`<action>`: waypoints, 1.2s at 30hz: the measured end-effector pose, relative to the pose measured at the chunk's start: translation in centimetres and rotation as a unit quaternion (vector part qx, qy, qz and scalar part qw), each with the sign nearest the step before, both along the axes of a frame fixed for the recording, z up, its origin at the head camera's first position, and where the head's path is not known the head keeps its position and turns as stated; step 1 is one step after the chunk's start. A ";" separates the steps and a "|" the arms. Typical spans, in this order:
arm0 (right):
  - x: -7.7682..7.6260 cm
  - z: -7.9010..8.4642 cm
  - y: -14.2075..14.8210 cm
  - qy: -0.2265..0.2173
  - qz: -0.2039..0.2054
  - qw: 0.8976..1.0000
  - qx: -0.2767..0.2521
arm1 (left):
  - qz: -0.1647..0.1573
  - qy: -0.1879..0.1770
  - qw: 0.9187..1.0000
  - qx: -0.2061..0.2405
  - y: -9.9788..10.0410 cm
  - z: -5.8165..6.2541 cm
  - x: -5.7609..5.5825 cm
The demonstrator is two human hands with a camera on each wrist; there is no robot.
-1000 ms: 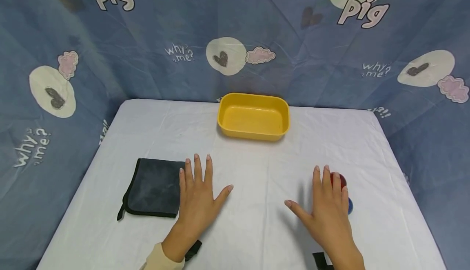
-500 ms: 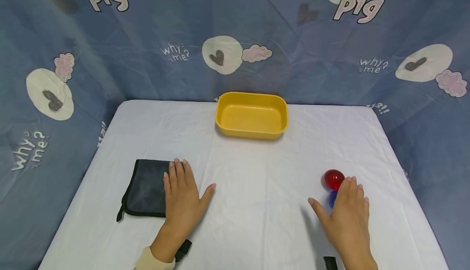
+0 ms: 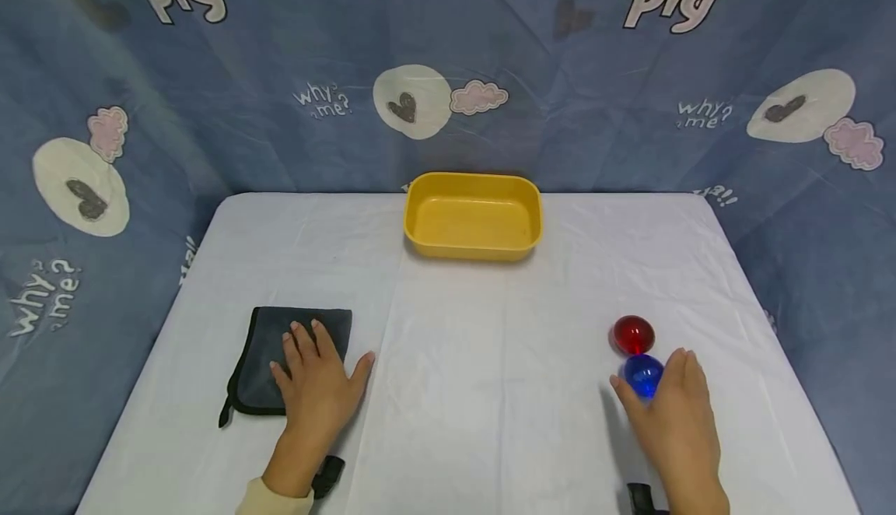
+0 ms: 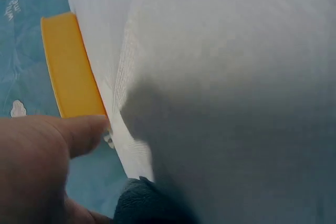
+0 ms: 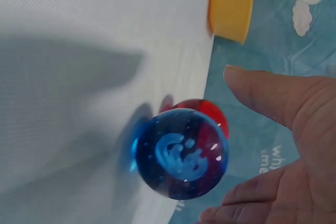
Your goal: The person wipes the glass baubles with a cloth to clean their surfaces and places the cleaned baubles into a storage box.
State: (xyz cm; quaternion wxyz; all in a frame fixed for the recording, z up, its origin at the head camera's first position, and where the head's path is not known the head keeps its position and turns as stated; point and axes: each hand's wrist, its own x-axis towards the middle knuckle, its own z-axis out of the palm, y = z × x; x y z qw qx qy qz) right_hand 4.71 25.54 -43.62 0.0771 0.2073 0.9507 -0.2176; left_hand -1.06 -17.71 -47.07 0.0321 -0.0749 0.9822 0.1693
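Observation:
My left hand (image 3: 314, 390) reaches over the right half of a dark grey zippered pouch (image 3: 262, 363), fingers spread and thumb out to the right. That pouch lies flat on the white-covered table, partly hidden by the hand. At the right, my right hand (image 3: 675, 425) is beside a clear blue ball (image 3: 640, 375), thumb on its near left and fingers on its right side. In the right wrist view the blue ball (image 5: 182, 154) sits between thumb and fingers, with a gap to the thumb. Just behind it lies a clear red ball (image 3: 633, 334).
A yellow rectangular tub (image 3: 473, 253) stands at the table's back edge, with nothing in it. White cloth (image 3: 448, 359) covers the table. Blue patterned fabric (image 3: 280, 141) hangs behind and along both sides. A black strap (image 3: 327, 474) shows at the left wrist.
My left hand has moved left over the pouch. My right hand has shifted right and uncovered both balls, its thumb and fingers coming to either side of the blue one.

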 end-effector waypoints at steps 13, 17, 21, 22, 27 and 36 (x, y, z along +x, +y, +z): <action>0.0 -1.1 0.7 -0.021 -0.012 1.000 -0.004 | -0.015 -0.020 0.999 -0.043 -0.6 0.7 -0.4; 0.0 -1.5 0.8 -0.016 -0.021 1.000 -0.001 | -0.021 -0.015 0.998 -0.062 -0.6 0.8 -0.5; -0.2 -1.8 0.7 -0.010 -0.036 0.999 -0.003 | -0.031 -0.021 0.997 -0.063 -0.6 0.8 -0.7; -0.2 -1.8 0.7 -0.009 -0.039 0.999 -0.004 | -0.033 -0.024 0.997 -0.060 -0.7 0.8 -0.6; -0.2 -1.9 0.5 -0.008 -0.053 0.999 -0.007 | -0.051 -0.042 0.997 -0.041 -1.2 0.9 -0.5; 0.2 -2.1 0.3 -0.018 -0.059 0.998 -0.013 | -0.024 -0.061 0.995 0.076 -2.5 2.1 -0.3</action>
